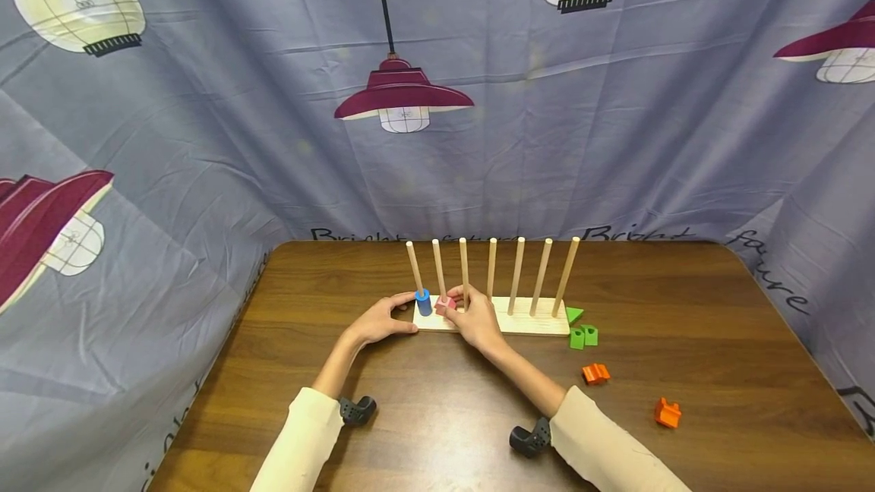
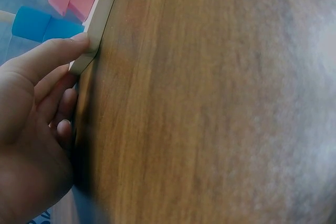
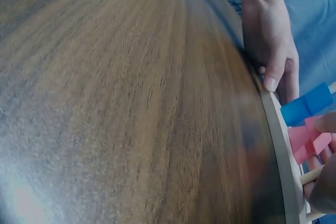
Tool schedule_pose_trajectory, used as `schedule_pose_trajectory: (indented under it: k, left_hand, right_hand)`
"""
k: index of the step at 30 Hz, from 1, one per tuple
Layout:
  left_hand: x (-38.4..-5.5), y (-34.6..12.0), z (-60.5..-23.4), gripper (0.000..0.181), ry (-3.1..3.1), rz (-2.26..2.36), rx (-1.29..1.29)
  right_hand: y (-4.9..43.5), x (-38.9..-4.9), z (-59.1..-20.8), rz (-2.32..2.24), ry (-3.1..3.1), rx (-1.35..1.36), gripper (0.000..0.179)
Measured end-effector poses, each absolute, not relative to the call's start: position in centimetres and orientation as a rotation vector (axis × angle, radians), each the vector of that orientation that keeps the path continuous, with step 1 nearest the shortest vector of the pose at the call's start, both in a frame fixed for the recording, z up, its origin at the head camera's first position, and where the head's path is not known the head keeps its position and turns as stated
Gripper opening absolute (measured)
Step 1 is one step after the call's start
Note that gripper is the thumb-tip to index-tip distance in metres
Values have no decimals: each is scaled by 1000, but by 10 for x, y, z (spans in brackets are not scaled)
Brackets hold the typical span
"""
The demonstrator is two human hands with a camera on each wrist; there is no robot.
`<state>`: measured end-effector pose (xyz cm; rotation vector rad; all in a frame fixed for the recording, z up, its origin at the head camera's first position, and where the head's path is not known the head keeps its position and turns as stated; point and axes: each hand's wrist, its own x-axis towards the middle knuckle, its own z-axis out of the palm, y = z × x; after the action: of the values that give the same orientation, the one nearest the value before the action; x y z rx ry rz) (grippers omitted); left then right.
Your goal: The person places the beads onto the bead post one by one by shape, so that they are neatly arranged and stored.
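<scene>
A wooden peg board [image 1: 526, 326] with a row of several upright dowels lies across the table. My left hand [image 1: 376, 321] holds its left end, thumb on the near edge and fingers round behind. Two blue cylinders [image 2: 31, 24] sit stacked on the leftmost peg, close by the left fingers. On the second peg are two pink blocks, one above the other. With thumb and fingers, my right hand [image 1: 480, 323] pinches the upper pink block [image 3: 317, 141]. The lower pink block [image 3: 299, 141] rests on the base. Part of the right hand is cut off in the right wrist view.
Off the board's right end lie a green triangular block [image 1: 574, 315] and two more green blocks [image 1: 577, 338]. Nearer me on the right are an orange block [image 1: 595, 373] and another orange block [image 1: 668, 413]. A printed curtain [image 1: 424, 181] hangs behind the wooden table [image 1: 437, 401].
</scene>
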<state>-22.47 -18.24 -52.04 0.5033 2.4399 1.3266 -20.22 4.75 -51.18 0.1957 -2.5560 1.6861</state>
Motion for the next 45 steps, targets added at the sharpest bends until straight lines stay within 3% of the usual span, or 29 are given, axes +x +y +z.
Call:
schedule_pose_trajectory:
  k: [4, 12, 18, 24, 34, 45]
  left_hand:
    - [-225, -181, -523, 71, 2440, 1336, 508]
    - [-218, -178, -517, 69, 2446, 1339, 496]
    - [-222, -182, -525, 72, 2435, 1335, 493]
    - [-224, -182, -523, 73, 2429, 1319, 489]
    - [-222, -182, -519, 71, 2441, 1327, 485]
    - [-218, -178, -511, 68, 2447, 1333, 474]
  right_hand:
    - [53, -200, -510, 1673, -2596, 213, 29]
    - [85, -183, -497, 1821, -2729, 344, 58]
    - [132, -170, -487, 1751, -2720, 482, 40]
    - [192, -155, -472, 1507, -2696, 447, 29]
    - [271, -121, -474, 1284, -2882, 293, 37]
    - [292, -120, -494, 1402, -2955, 469, 36]
